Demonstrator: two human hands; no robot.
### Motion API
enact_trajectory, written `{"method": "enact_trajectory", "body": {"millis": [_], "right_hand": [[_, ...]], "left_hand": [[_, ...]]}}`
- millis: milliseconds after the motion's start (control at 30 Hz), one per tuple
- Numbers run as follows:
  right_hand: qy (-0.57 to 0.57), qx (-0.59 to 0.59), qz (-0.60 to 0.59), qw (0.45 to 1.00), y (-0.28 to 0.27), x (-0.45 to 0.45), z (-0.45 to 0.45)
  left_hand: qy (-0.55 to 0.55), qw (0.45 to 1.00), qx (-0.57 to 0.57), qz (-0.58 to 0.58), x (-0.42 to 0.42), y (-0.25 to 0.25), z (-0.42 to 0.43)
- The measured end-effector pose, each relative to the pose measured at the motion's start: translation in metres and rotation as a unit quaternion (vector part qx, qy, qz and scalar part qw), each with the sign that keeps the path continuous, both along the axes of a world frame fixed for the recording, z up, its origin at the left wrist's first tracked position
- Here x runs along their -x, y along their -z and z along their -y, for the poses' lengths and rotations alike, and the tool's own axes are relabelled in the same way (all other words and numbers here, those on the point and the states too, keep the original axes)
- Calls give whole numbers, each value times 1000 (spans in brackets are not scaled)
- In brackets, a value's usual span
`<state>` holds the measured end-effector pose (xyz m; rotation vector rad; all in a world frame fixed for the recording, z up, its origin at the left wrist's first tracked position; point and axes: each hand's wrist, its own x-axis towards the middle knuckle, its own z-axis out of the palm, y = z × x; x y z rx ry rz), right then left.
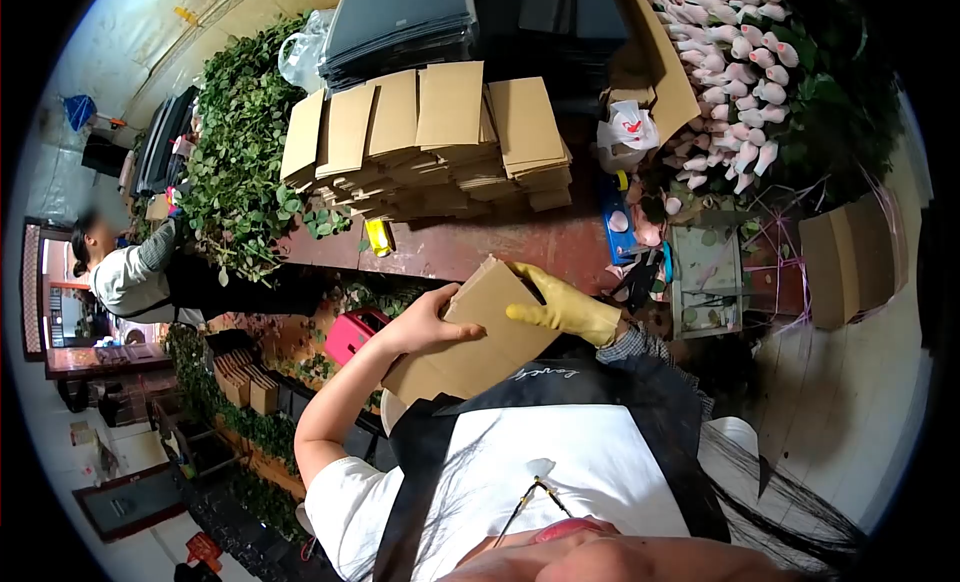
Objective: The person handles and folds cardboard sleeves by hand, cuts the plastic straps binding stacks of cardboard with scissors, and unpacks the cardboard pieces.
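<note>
A flat piece of brown cardboard (470, 344) is held at a tilt in front of my chest. My left hand (430, 327) is bare and grips its upper left edge, thumb across the face. My right hand (565, 307), in a yellow rubber glove, holds its upper right edge, with the thumb on the face and the fingers over the top. Beyond them, stacks of similar cardboard pieces (450, 107) lie on the reddish table (440, 244). A small yellow item (379, 237) sits at the table's near side.
Leafy stems (240, 132) cover the table's left. Dark stacked sheets (400, 27) stand behind the cardboard. Wrapped pink flowers (745, 82) fill the upper right. A blue item (617, 222) and open box (850, 262) are at the right. Another person (130, 277) stands far left.
</note>
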<state>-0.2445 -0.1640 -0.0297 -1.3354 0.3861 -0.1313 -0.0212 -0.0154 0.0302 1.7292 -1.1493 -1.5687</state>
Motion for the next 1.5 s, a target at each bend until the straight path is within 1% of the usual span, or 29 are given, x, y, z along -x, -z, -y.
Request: {"method": "enact_trajectory", "body": {"millis": [33, 100, 167, 233, 300, 400, 467, 500, 567, 600, 633, 700, 733, 767, 800, 833, 867, 933, 967, 1033, 1100, 1133, 1167, 1233, 1300, 1367, 1400, 1433, 1500], "right_hand": [[-34, -13, 19, 999, -2, 3, 3], [-37, -40, 14, 998, 16, 3, 1], [-68, -146, 50, 986, 23, 2, -1], [-57, -141, 53, 987, 24, 2, -3], [-83, -216, 44, 972, 19, 3, -5], [-121, -247, 39, 961, 19, -5, -4], [-141, -246, 35, 958, 21, -9, -3], [-151, -241, 31, 958, 23, -13, -6], [-152, -210, 20, 966, 21, -14, 1], [-143, -184, 9, 972, 16, -12, 7], [-125, -148, -3, 981, 7, -8, 15], [-14, -31, -27, 999, -32, 11, 33], [56, -3, -8, 998, -51, 21, 44], [110, 31, 74, 991, -66, 21, 57], [182, -3, 111, 977, -94, 16, 66], [230, -30, 72, 970, -137, 13, 70], [256, 60, 80, 961, -135, -2, 94], [302, 75, 120, 943, -138, -31, 126], [297, 135, 142, 935, -126, -46, 143], [309, 183, -27, 933, -106, -65, 168], [280, 139, -3, 950, -99, -72, 168], [267, 103, -22, 958, -97, -73, 170], [267, 100, -24, 958, -92, -78, 172], [267, 54, 95, 958, -77, -92, 177], [267, 69, 87, 957, -100, -100, 163], [270, 147, 29, 951, -105, -104, 160], [320, 214, -12, 923, -90, -108, 165], [318, 212, -14, 924, -82, -100, 165], [416, 330, 72, 844, -82, -75, 148]], "left_hand": [[2, 1000, 0, -1, 0, 0, 0], [20, 999, 7, 25, 3, -7, 2], [23, 998, 43, 44, 3, -3, 2], [15, 1000, 13, 16, 2, -3, -1], [29, 999, 11, 17, 1, -3, -4], [24, 999, 42, 19, 1, -2, -3], [-8, 990, 116, -75, 3, -10, -2], [-4, 990, 116, -77, 4, -13, -3], [24, 993, 114, -9, 1, -18, -3], [-4, 994, 105, -28, -1, -12, -8], [-27, 994, 110, 12, -2, -7, -15], [-44, 986, 148, 68, -15, 21, -30], [-67, 987, 136, 50, -17, 26, -34], [-66, 988, 132, 51, -18, 24, -34], [-66, 993, 96, 14, -16, 18, -32], [-66, 995, 65, -22, -14, 13, -26], [-60, 995, 80, -21, -10, 4, -21], [-40, 996, 74, -8, -10, 4, -14], [-20, 998, 64, 2, -11, 3, -11], [-18, 999, 47, 0, -10, -4, -9], [-18, 995, 97, 33, -11, 5, -11], [-31, 994, 105, 21, -12, 10, -13], [-31, 994, 102, 20, -13, 13, -13], [-29, 998, 63, 9, -17, 15, -15], [-34, 998, 59, 3, -16, 14, -14], [-29, 998, 51, 12, -16, 8, -13], [-32, 998, 49, 15, -16, 6, -12], [-33, 998, 46, 14, -17, 8, -14], [-56, 996, 69, 22, -18, 15, -21]]}}
